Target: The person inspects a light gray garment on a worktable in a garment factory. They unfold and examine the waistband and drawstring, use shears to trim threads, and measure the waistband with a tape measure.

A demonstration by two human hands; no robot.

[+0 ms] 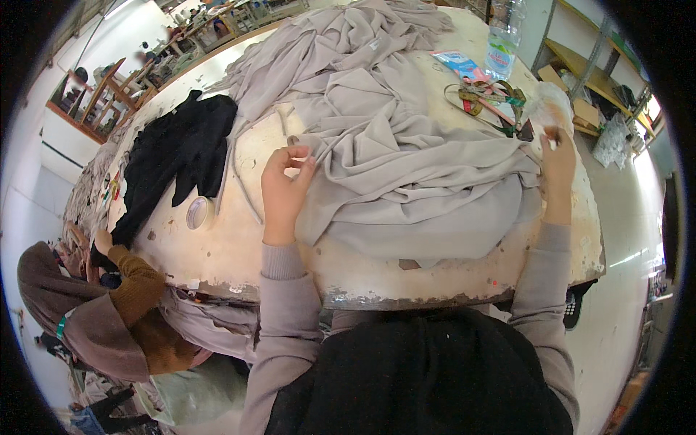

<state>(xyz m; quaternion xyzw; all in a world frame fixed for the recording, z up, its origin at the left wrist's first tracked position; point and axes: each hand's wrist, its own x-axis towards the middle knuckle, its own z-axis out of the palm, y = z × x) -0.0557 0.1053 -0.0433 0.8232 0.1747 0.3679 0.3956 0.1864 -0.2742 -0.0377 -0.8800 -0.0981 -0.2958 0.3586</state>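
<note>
A large, crumpled piece of light grey fabric [428,210] spreads over the table in front of me and runs back in a heap. At its left edge my left hand [284,194] is closed, thumb and fingers pinching the cloth. My right hand [558,174] is beside the fabric's right edge, its fingers curled together and slightly blurred; what they hold, if anything, is hidden. Thin grey strips [238,181] of cloth lie left of my left hand.
A roll of tape [199,213] and a black garment [181,141] lie left. Farther right are a tape measure [471,101], a blue-pink packet [460,64], a plastic bottle [502,47] and clear plastic [549,107]. A co-worker [94,304] handles cloth at the left edge. Shelves [591,65] stand right.
</note>
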